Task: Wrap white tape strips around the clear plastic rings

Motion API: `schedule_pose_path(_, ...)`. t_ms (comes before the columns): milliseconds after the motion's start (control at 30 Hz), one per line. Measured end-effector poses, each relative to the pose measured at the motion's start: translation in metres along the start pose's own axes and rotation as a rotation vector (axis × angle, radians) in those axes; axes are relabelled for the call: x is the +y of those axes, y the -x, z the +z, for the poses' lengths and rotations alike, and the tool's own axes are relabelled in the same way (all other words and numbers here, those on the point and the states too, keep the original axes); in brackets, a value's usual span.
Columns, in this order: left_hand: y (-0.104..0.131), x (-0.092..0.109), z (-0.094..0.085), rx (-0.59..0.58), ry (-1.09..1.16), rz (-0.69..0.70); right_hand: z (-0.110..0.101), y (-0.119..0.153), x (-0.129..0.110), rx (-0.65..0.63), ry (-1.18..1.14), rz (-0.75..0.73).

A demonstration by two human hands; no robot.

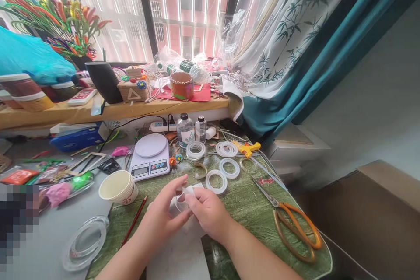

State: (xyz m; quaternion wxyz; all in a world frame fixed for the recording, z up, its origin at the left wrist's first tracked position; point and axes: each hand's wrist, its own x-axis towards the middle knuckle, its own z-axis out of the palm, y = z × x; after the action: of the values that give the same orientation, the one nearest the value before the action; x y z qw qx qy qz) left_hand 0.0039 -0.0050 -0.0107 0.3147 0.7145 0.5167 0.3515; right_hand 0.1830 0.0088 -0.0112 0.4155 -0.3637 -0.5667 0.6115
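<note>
My left hand (166, 212) curves its fingers around a small clear ring-like object (180, 203), partly hidden between the hands. My right hand (210, 214) is closed, pinching a piece of white tissue or paper (193, 188) against that object. Both hands are close together above a white sheet (179, 258) on the green table mat (243, 236). Just beyond them lie a white ring mould (216, 182), a translucent ring (229, 168) and a curved brownish piece (201, 169). A red pencil (134, 223) rests left of my left hand.
Paper cups (118, 188) and a kitchen scale (150, 157) stand left of centre. Large orange-handled scissors (295, 227) lie at the right. Two bottles (185, 131) stand at the back, with a yellow glue gun (247, 148) to their right. Clear coiled rings (85, 243) lie front left.
</note>
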Motion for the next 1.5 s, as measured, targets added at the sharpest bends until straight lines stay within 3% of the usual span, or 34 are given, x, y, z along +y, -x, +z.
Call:
schedule_pose_path(133,0.000,0.001,0.003,0.030,0.110,-0.011,0.004,0.000,0.001,-0.027,-0.060,0.121)
schedule_pose_path(300,0.000,0.004,0.004,0.123,0.317,0.019,0.005,-0.008,0.009,0.097,-0.224,0.194)
schedule_pose_path(433,0.000,0.001,0.000,0.128,0.146,0.073,0.005,-0.010,0.008,0.060,-0.149,0.209)
schedule_pose_path(600,0.000,-0.001,-0.002,0.008,-0.151,0.137,0.002,-0.008,0.009,0.091,-0.220,0.271)
schedule_pose_path(967,-0.002,-0.006,-0.001,-0.073,-0.131,0.137,0.002,-0.007,0.010,-0.028,-0.298,0.040)
schedule_pose_path(1200,0.001,-0.002,0.000,-0.057,-0.082,0.115,0.004,0.000,-0.001,-0.008,-0.076,-0.081)
schedule_pose_path(1333,0.001,-0.002,0.004,-0.038,-0.087,0.120,0.006,-0.001,-0.004,0.022,-0.058,-0.068)
schedule_pose_path(1500,-0.001,0.003,0.002,-0.078,-0.175,0.130,0.001,-0.007,0.002,0.085,-0.289,0.083)
